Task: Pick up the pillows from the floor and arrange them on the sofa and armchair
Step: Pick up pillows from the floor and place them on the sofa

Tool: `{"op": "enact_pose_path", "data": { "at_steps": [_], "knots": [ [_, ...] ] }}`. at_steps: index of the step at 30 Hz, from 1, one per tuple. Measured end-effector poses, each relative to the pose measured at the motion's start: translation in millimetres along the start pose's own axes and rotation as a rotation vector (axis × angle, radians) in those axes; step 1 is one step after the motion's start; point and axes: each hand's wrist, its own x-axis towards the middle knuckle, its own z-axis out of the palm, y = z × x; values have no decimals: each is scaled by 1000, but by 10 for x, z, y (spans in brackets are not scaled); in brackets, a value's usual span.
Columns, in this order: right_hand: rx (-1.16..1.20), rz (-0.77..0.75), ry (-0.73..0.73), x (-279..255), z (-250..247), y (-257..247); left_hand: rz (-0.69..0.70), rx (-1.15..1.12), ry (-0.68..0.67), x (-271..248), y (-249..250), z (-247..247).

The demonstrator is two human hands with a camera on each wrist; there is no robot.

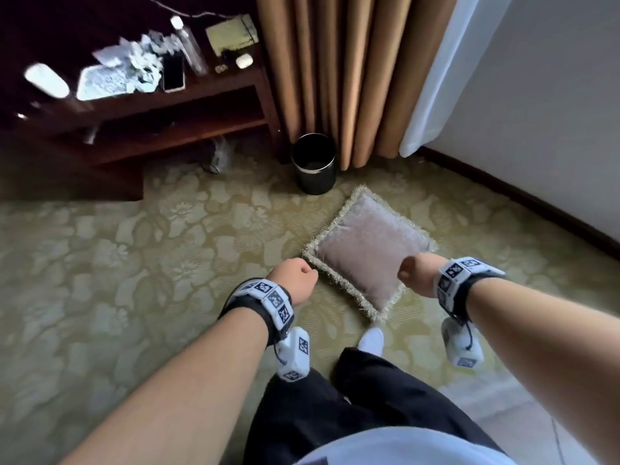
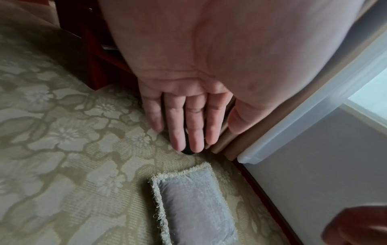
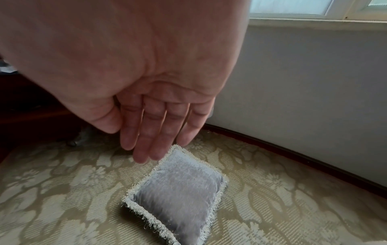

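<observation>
A fringed, pale mauve pillow (image 1: 364,255) lies flat on the floral carpet (image 1: 134,256), near the wall's dark skirting board (image 1: 523,196) and just in front of a black waste bin (image 1: 314,164) that stands at the foot of the tan curtain (image 1: 339,72). Both arms reach down over it: the left hand (image 1: 295,278) hangs above the pillow's left fringe, and the right hand (image 1: 417,273) above its right edge, neither touching it. The wrist views show each grip wide and holding nothing, the fingers (image 2: 186,126) of the left straight and close together, the fingers (image 3: 155,131) of the right likewise extended over the pillow's far corner. A dark wooden table (image 1: 188,102) to the left carries a phone (image 1: 173,73), a clear bottle (image 1: 188,45) and crumpled papers (image 1: 134,57)
</observation>
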Motion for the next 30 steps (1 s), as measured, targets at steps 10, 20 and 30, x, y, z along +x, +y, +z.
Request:
{"op": "enact_pose_path", "data": {
  "at_steps": [10,20,30],
  "knots": [
    [432,245,78,693,-94,-166,41,86,-212,1409,-10,-454],
    [779,559,46,1166,743,-196,30,140,-369,2497,-35,-218],
    [871,654,-2,2728,2230,150,-282,-32,-393,3734,-777,1268]
  ]
}}
